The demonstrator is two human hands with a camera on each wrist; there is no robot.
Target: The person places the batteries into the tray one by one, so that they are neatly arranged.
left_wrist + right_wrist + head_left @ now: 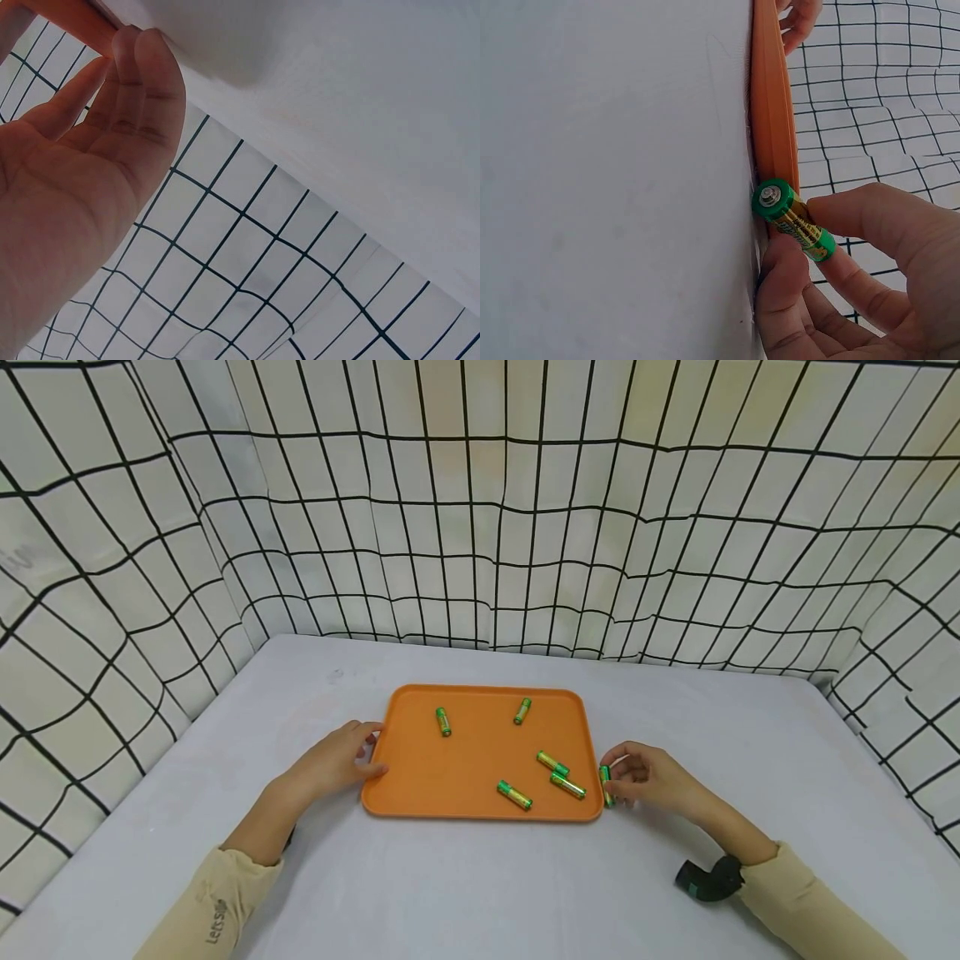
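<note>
An orange tray [465, 760] lies on the white surface, with several green-and-gold batteries on it. Its left edge is gripped by my left hand [341, 760], thumb at the rim; in the left wrist view the curled fingers [161, 82] touch the tray's side. Just outside the right edge, my right hand [652, 781] pinches one battery [791, 217] between thumb and fingers. That battery's metal button end faces the right wrist camera. On the tray, two batteries touch near the right, a battery [514, 795] lies at the front, and a battery [444, 722] lies at back left.
A black grid net [495, 510] over white cloth walls the back and both sides. White cloth [450, 893] covers the table around the tray. A black device [708, 878] sits at the right wrist. Another battery [522, 711] lies toward the tray's back right.
</note>
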